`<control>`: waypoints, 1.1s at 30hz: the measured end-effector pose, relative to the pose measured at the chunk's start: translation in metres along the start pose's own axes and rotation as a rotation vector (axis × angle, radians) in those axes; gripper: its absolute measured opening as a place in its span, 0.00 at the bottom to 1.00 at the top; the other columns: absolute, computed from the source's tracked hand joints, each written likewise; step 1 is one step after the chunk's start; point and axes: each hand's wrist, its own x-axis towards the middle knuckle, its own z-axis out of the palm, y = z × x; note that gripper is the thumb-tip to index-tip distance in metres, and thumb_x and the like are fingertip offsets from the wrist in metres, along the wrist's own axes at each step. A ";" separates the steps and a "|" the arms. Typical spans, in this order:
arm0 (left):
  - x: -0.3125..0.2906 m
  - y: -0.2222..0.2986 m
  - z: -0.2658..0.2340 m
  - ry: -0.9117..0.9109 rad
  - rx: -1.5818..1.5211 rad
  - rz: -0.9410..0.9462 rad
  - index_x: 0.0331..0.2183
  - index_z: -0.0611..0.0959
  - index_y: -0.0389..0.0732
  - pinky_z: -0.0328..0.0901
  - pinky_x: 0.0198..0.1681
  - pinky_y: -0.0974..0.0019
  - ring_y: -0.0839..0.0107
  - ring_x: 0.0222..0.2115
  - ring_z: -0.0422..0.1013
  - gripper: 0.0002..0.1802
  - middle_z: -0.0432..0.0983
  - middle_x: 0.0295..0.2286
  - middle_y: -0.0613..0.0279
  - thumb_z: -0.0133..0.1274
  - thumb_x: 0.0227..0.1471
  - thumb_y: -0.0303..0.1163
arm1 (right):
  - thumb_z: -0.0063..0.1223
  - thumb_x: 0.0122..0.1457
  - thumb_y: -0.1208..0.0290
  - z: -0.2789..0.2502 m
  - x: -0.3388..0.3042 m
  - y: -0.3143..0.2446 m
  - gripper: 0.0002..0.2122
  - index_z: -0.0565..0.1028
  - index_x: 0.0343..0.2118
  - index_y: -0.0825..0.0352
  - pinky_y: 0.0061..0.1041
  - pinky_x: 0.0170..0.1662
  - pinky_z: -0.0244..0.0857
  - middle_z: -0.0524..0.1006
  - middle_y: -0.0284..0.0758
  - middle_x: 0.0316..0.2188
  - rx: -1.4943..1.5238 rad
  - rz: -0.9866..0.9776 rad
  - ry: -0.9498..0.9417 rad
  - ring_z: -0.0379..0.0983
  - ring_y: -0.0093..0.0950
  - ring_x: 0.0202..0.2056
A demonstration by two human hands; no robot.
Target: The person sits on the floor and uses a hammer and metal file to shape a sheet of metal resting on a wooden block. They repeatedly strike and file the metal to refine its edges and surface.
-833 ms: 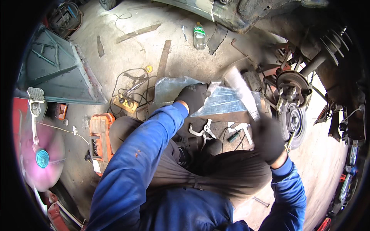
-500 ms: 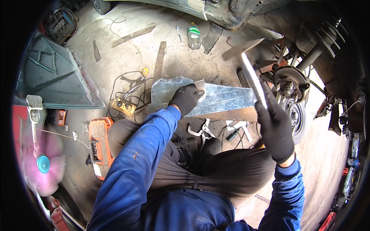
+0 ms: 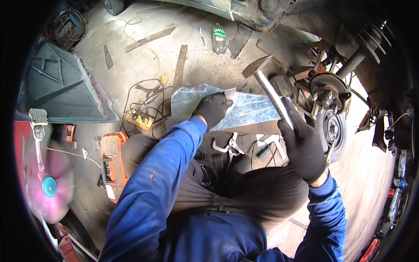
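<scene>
My right hand (image 3: 304, 150), in a black glove, is closed around the handle of a hammer (image 3: 271, 91). The hammer is raised, its dark head above the far right part of a shiny sheet of metal (image 3: 255, 108). My left hand (image 3: 211, 111), also gloved, rests over the sheet's middle. Its fingers pinch a small flat metal piece (image 3: 230, 93) that stands up from the sheet. Beneath the sheet shows the brown edge of a board or block (image 3: 262, 127). Locking clamp pliers (image 3: 230, 146) lie just nearer to me.
An orange toolbox (image 3: 114, 161) and a yellow power strip (image 3: 139, 120) with tangled cords are at left. A pink fan (image 3: 49, 187) spins at far left. A bottle (image 3: 219, 40) stands beyond the sheet. A brake disc (image 3: 329, 89) and a wheel (image 3: 334, 131) are at right.
The hammer has swung down and to the left, and my right hand has shifted slightly left with it. My left hand keeps nearly the same place on the sheet.
</scene>
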 end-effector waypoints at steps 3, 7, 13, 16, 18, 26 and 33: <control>0.000 -0.006 0.005 0.048 -0.032 -0.078 0.50 0.88 0.39 0.72 0.58 0.44 0.38 0.51 0.80 0.27 0.85 0.49 0.39 0.56 0.69 0.54 | 0.56 0.76 0.70 -0.021 0.007 -0.018 0.25 0.69 0.73 0.68 0.27 0.50 0.76 0.87 0.47 0.53 0.123 -0.136 0.154 0.82 0.22 0.45; 0.002 0.000 0.004 0.029 -0.015 -0.065 0.52 0.87 0.39 0.71 0.60 0.45 0.39 0.52 0.79 0.26 0.84 0.50 0.39 0.53 0.71 0.52 | 0.51 0.78 0.71 -0.051 0.004 -0.047 0.23 0.70 0.72 0.70 0.16 0.28 0.59 0.75 0.26 0.27 0.395 -0.006 0.374 0.66 0.11 0.25; 0.013 0.020 -0.007 -0.044 0.045 0.000 0.52 0.85 0.39 0.72 0.58 0.45 0.40 0.51 0.80 0.23 0.84 0.50 0.40 0.52 0.72 0.48 | 0.56 0.75 0.66 -0.006 0.007 -0.013 0.22 0.74 0.68 0.69 0.41 0.29 0.71 0.81 0.52 0.26 -0.206 0.057 -0.164 0.81 0.47 0.24; 0.017 0.018 -0.010 -0.005 0.075 0.068 0.48 0.88 0.39 0.73 0.56 0.45 0.40 0.51 0.80 0.22 0.85 0.48 0.40 0.54 0.70 0.49 | 0.57 0.75 0.63 0.007 0.001 0.017 0.23 0.75 0.68 0.67 0.45 0.33 0.73 0.80 0.57 0.27 -0.088 -0.029 0.084 0.82 0.56 0.30; 0.010 0.015 -0.007 -0.022 -0.035 -0.079 0.46 0.90 0.40 0.73 0.56 0.46 0.40 0.50 0.80 0.23 0.86 0.47 0.40 0.57 0.68 0.50 | 0.58 0.75 0.65 0.007 -0.005 0.023 0.23 0.74 0.69 0.68 0.41 0.32 0.73 0.81 0.52 0.24 -0.016 -0.016 0.133 0.84 0.46 0.26; 0.008 0.007 0.004 0.052 -0.030 -0.035 0.49 0.89 0.38 0.72 0.57 0.44 0.38 0.50 0.80 0.25 0.85 0.48 0.39 0.57 0.68 0.51 | 0.54 0.77 0.71 -0.043 0.011 -0.035 0.22 0.72 0.71 0.70 0.20 0.36 0.69 0.82 0.31 0.35 0.258 0.013 0.333 0.75 0.17 0.32; 0.021 0.024 0.001 0.017 0.032 -0.015 0.51 0.88 0.41 0.73 0.56 0.43 0.38 0.51 0.79 0.22 0.85 0.47 0.37 0.57 0.68 0.47 | 0.55 0.77 0.64 0.002 0.009 0.000 0.21 0.75 0.67 0.68 0.40 0.35 0.75 0.83 0.45 0.24 -0.274 0.198 -0.129 0.83 0.38 0.25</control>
